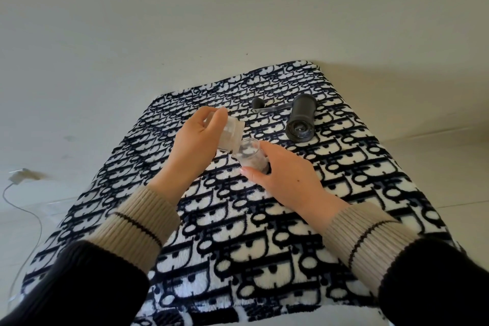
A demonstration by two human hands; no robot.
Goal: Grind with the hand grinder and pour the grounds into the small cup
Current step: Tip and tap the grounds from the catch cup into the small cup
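Two hands work at the middle of the blanket (264, 233), which is patterned black and white and covers the surface.

The left hand (194, 144) grips one clear jar (230, 137), fingers curled round its base and thumb along its side. The jar is tipped, its mouth pointing down toward 4 o'clock and meeting the rim of the cup. A few dark specks show at the jar's lower lip; whether grounds are flowing cannot be told.

The right hand (287, 177) holds one small clear cup (251, 157) from the 4 o'clock side, thumb along its near side and fingers curled behind it. The cup leans slightly, its open mouth toward 11 o'clock, just beside the jar's mouth. Its contents are too pale and blurred to make out.

One black grinder (301, 120) lies on its side on the blanket at 1 o'clock from the hands, well apart from them, its open end facing the camera. Its one crank (267, 108), with a round black knob, stretches toward 9 o'clock from the grinder's far end.

Both sleeves are black with beige ribbed cuffs. One white cable (23, 209) runs along the floor at 9 o'clock.
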